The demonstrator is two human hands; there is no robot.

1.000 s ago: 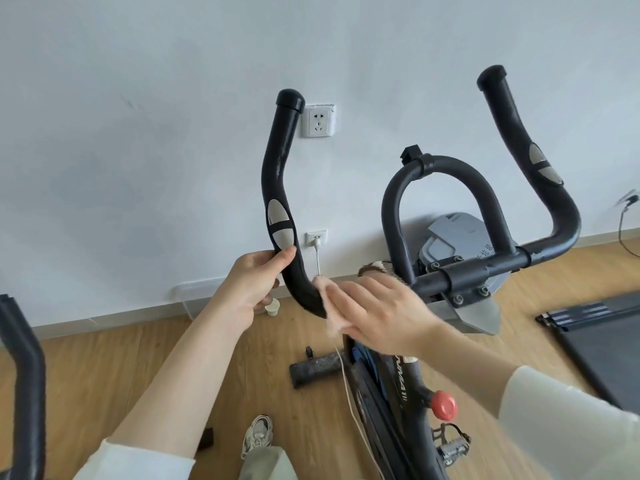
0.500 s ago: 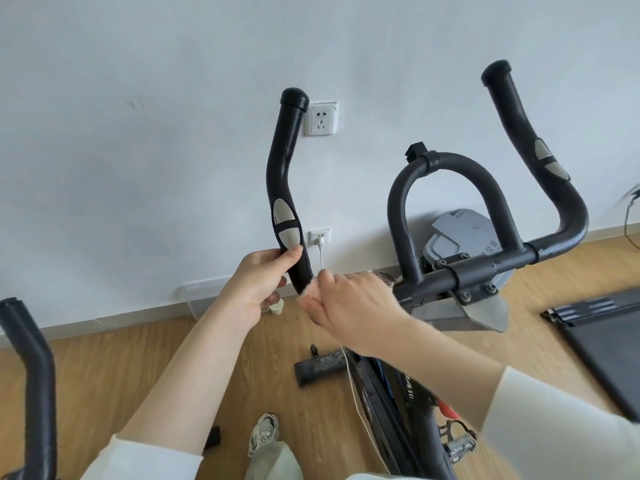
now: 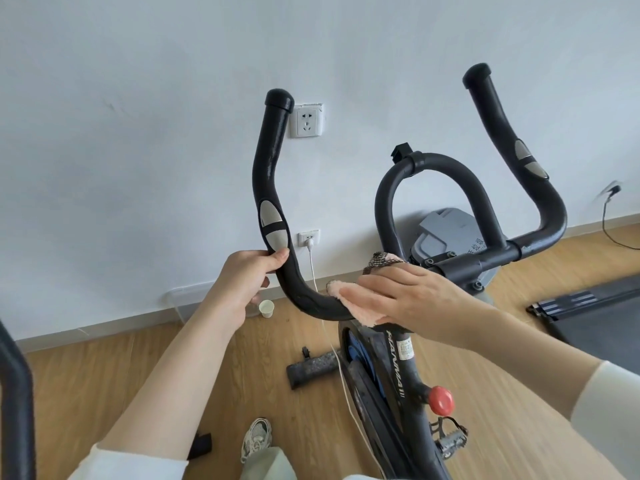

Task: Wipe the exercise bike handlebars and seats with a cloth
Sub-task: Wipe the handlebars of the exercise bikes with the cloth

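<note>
The left hand [image 3: 242, 282] wraps round the left horn [image 3: 268, 161] of the handlebars [image 3: 498, 256], at the bend just under the silver pad, and steadies the bike. The right hand [image 3: 415, 296] lies on the pink cloth [image 3: 360, 306] with fingers fairly straight, pressing it onto the low curve of the same bar, where it runs in toward the stem. The cloth drapes over the bar under the palm, and a patterned corner sticks up behind the fingers. The hands are near each other on one tube but not touching.

The wiping is at the inner, lower stretch of the left side, so I judge the task to be early or near its middle. The left horn shows a streaky sheen up toward its cap, which may be damp from the cloth, though the view is too soft to be sure. Nothing marks the loop [image 3: 433, 164] or the right horn [image 3: 502, 133] as done; they stand well apart from the cloth. The seat is out of view, so it cannot be judged. A dark bar [image 3: 14, 375] at the left edge is probably a second bike, which would also be left to wipe.
</note>
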